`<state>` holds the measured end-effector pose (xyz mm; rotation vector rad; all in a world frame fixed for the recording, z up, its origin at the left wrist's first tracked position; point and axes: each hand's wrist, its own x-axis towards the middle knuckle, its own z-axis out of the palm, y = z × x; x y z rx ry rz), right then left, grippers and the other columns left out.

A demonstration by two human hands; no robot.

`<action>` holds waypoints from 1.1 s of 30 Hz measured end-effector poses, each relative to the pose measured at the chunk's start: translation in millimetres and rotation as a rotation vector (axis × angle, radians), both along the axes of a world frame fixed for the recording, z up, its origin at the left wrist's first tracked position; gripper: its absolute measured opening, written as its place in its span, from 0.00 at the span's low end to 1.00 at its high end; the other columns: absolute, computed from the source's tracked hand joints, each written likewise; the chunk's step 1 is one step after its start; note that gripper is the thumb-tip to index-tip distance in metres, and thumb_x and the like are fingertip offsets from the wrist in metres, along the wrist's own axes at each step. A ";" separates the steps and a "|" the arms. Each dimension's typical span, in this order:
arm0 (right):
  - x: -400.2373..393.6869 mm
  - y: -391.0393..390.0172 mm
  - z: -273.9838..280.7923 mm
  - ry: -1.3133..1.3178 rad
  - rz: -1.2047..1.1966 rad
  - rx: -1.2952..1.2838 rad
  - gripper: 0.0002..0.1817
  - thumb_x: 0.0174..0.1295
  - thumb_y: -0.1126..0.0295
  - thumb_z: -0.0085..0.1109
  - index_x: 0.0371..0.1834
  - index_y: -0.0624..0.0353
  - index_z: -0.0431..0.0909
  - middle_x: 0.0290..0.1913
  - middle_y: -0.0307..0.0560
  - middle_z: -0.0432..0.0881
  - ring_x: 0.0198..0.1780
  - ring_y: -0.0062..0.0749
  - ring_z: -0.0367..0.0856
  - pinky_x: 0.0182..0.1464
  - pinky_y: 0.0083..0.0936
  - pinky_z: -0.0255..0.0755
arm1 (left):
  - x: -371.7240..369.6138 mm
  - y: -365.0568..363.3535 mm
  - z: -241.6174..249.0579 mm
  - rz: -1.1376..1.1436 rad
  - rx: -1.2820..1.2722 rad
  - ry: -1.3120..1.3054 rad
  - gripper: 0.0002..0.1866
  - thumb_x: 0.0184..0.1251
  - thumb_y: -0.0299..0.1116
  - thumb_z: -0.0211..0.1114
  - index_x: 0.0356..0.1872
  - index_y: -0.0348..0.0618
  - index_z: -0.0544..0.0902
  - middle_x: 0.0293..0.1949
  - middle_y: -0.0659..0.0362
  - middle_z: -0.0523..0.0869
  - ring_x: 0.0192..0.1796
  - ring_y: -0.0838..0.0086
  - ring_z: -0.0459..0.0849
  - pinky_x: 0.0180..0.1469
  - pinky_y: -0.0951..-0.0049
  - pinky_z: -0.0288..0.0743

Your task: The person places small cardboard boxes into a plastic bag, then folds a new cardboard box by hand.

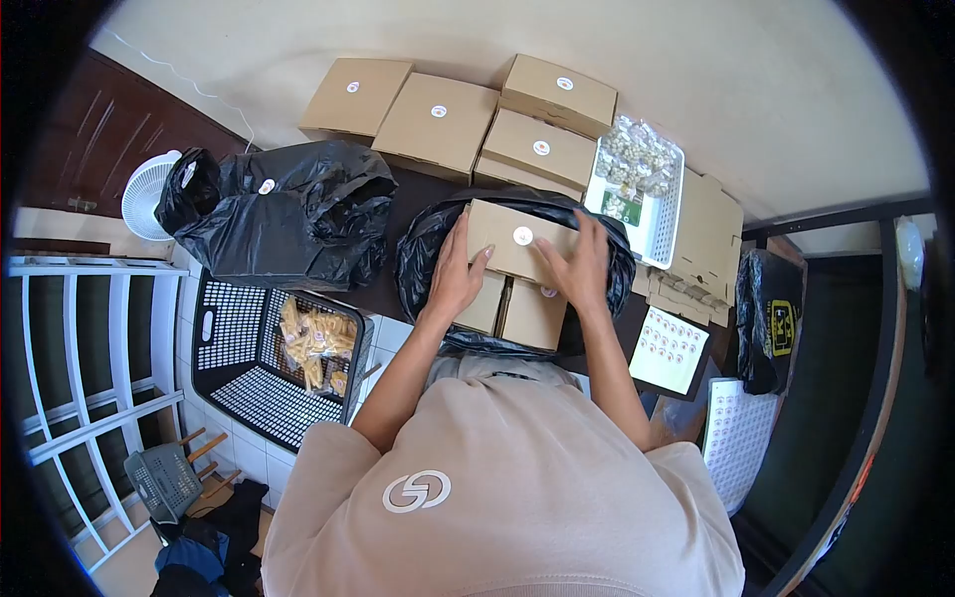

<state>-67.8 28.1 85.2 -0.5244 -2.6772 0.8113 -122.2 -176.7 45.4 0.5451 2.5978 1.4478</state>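
Two smooth cardboard boxes (pixel 532 316) sit side by side in a crinkled black plastic bag (pixel 419 244); a third, oblong box (pixel 509 257) lies across them. The left hand (pixel 456 271) touches its left end, grip unclear; the right hand (pixel 579 269) spreads open at its right. Beyond, four stickered cartons (pixel 428 137) line the tabletop (pixel 409 196).

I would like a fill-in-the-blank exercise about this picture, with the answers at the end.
1. The left hand and right hand are at opposite sides of a cardboard ____.
2. The bag around the lower boxes is coloured ____.
3. The fan is coloured ____.
Missing words: box; black; white.
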 end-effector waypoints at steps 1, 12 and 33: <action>-8.1 -8.9 -1.3 -0.022 0.000 0.023 0.41 0.52 0.49 0.73 0.65 0.62 0.69 0.63 0.63 0.69 0.63 0.59 0.68 0.64 0.44 0.66 | 1.2 -0.4 -1.1 0.002 -0.016 0.016 0.36 0.69 0.32 0.62 0.72 0.28 0.56 0.71 0.36 0.62 0.73 0.46 0.63 0.74 0.59 0.57; -33.7 -16.2 -19.7 -0.204 -0.078 0.029 0.26 0.59 0.47 0.65 0.47 0.60 0.82 0.50 0.56 0.76 0.50 0.55 0.72 0.53 0.49 0.69 | -2.2 -2.0 13.0 0.051 0.006 -0.131 0.36 0.68 0.33 0.63 0.72 0.29 0.57 0.70 0.36 0.65 0.72 0.45 0.65 0.73 0.59 0.58; 49.4 -14.2 -40.7 -0.272 -0.204 -1.045 0.37 0.71 0.48 0.52 0.71 0.68 0.61 0.65 0.61 0.73 0.67 0.43 0.70 0.69 0.33 0.60 | 17.2 -34.7 -3.9 0.098 0.110 -0.496 0.39 0.75 0.58 0.47 0.72 0.32 0.57 0.69 0.38 0.67 0.72 0.47 0.66 0.71 0.61 0.59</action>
